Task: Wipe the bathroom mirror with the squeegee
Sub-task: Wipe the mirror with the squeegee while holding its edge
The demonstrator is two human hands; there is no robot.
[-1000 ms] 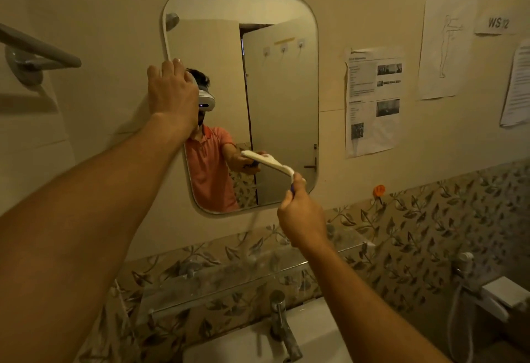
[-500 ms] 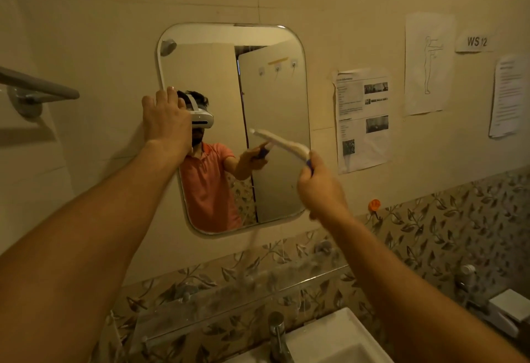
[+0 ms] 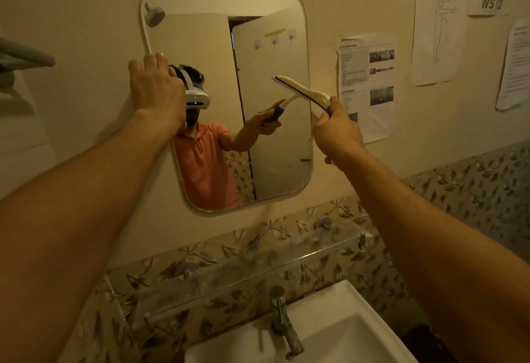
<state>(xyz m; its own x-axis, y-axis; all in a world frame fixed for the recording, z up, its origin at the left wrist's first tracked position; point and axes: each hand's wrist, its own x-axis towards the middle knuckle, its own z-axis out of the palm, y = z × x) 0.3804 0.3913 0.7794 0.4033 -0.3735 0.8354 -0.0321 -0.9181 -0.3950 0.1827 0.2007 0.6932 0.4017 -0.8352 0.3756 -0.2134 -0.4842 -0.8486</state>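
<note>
Beige bathroom wall carried the mirror [image 3: 258, 47] above a glass shelf [image 3: 243, 271] and sink [image 3: 344, 334]. Seen from the head camera, the left hand [image 3: 156, 90] lay straight-fingered on the mirror's left edge. The right hand [image 3: 338, 130] gripped the squeegee [image 3: 301, 90] by its handle, blade tilted near the right edge (contact unclear). Tilted so, the blade could likely skip and streak, and a hard push might shift the glass.

One wide-angle camera sits on the person's head and looks forward and a little down at the wall [image 3: 86, 4]. It is close: the mirror [image 3: 200, 41] fills the upper middle, within arm's reach. The sink [image 3: 347, 331] lies at the bottom edge, papers [image 3: 367, 81] at the right, a rail [image 3: 25, 57] at the left. The headset [image 3: 197, 98] shows reflected in the mirror.
</note>
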